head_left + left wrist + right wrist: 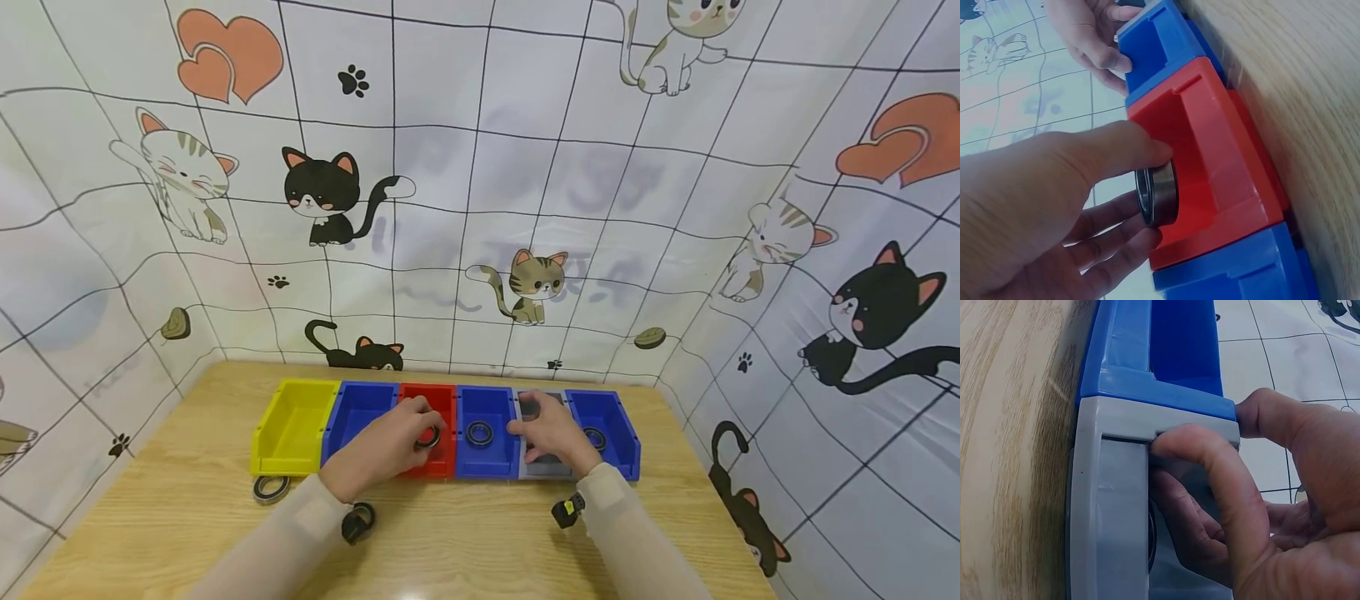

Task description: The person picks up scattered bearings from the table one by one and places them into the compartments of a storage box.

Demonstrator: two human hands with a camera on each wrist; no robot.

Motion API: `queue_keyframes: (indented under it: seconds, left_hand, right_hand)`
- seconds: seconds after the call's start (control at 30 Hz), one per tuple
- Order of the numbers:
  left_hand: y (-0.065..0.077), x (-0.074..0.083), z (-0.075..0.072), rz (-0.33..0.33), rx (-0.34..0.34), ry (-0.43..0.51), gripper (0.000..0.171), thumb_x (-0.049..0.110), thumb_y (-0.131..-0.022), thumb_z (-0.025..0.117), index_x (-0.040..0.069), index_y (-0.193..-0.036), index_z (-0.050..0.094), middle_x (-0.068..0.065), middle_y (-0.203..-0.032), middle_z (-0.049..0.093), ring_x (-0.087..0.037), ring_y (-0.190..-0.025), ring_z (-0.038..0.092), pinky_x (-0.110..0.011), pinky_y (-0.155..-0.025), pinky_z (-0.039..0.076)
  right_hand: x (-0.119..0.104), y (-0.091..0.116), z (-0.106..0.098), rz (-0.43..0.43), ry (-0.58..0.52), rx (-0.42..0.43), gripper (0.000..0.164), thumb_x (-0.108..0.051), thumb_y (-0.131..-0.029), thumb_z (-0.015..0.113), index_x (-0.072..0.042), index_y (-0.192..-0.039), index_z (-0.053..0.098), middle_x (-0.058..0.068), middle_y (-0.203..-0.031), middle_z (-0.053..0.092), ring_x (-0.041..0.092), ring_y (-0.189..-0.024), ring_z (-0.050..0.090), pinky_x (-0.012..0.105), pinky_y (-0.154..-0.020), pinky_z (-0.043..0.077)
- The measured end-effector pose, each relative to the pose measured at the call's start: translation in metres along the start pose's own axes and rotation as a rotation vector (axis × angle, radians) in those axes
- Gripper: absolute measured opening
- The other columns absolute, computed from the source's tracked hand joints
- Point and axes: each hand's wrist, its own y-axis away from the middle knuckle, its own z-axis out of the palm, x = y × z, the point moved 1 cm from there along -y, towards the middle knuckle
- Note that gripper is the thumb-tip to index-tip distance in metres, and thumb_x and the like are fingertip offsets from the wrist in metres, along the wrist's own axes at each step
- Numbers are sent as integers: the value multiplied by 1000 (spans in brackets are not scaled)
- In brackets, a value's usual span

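My left hand pinches a ball bearing between thumb and fingers, on edge at the opening of the red bin. In the head view, my right hand is over the grey bin. Its thumb touches the rim beside the blue bin, and bent fingers reach inside. A dark ring edge shows in the grey bin, apart from those fingers; nothing is visible in their grasp. A bearing lies in the middle blue bin, between the hands.
The row also has a yellow bin and a blue bin at left. The rightmost blue bin holds a bearing. Another bearing lies on the wooden table before the yellow bin. Patterned cloth hangs behind.
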Motion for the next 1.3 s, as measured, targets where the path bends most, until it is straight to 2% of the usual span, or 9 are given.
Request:
queue_keyframes:
  seconds: [0.17,0.4,0.57,0.77,0.9,1.03,1.1,1.13,1.3]
  left_hand:
    - [-9,-5,11,-7,9,-83,32,0,-92,94,7,-121,84,-9,-111,71,-20,-98,61,-33,-84,67]
    - [-20,-9,22,-74,-44,-129,36,-1,-91,94,7,-124,84,-11,-114,73,-24,-105,65,-39,-88,70]
    - [-26,-12,27,-91,-72,-160,37,1,-90,97,6,-124,85,-14,-113,74,-27,-103,68,-42,-92,71]
    - [-31,-16,31,-55,-63,-200,38,3,-88,100,4,-123,85,-16,-110,76,-30,-99,72,-46,-93,71]
    - [-33,-26,43,9,-17,-268,36,9,-86,102,7,-117,85,-12,-102,76,-29,-91,71,-46,-82,67]
    - [-34,-27,48,-6,-28,-333,32,16,-88,102,10,-114,85,-10,-99,77,-29,-91,72,-44,-77,61]
    - [-33,-18,40,-47,-61,-331,29,15,-91,101,9,-114,85,-10,-100,77,-30,-93,73,-43,-81,61]
    - [-34,-18,41,-57,-69,-337,29,16,-92,100,9,-115,85,-10,-101,77,-30,-94,74,-43,-82,62]
    - [-33,-15,40,-69,-81,-319,28,16,-94,99,8,-117,85,-11,-103,78,-30,-96,74,-45,-86,65]
  right_hand:
    - [1,0,1,-1,-5,2,73,-18,-107,83,-12,-173,51,31,-149,71,26,-90,80,41,-64,72]
    - [0,2,1,-2,-5,1,74,-19,-106,83,-12,-173,51,30,-148,71,26,-84,80,43,-66,73]
    - [-1,2,2,-5,-5,0,73,-18,-106,83,-12,-172,51,30,-147,72,25,-86,80,44,-67,73]
    - [-1,2,2,-1,-2,5,74,-19,-106,84,-11,-172,52,30,-148,71,26,-87,80,44,-67,73]
    - [-1,1,1,3,0,8,75,-19,-105,84,-12,-172,52,30,-147,71,25,-85,80,43,-66,73]
    - [-3,1,1,2,-4,5,74,-19,-106,84,-11,-172,52,30,-148,72,25,-84,81,43,-66,73]
    - [-3,1,1,0,-4,2,74,-19,-106,83,-11,-172,51,31,-148,71,25,-84,81,43,-66,73]
    - [-3,1,1,-2,-5,1,74,-19,-106,83,-10,-172,51,31,-148,71,26,-85,80,43,-66,73]
    - [-3,2,0,7,-7,4,74,-19,-106,84,-10,-172,51,30,-149,71,26,-86,81,42,-65,72]
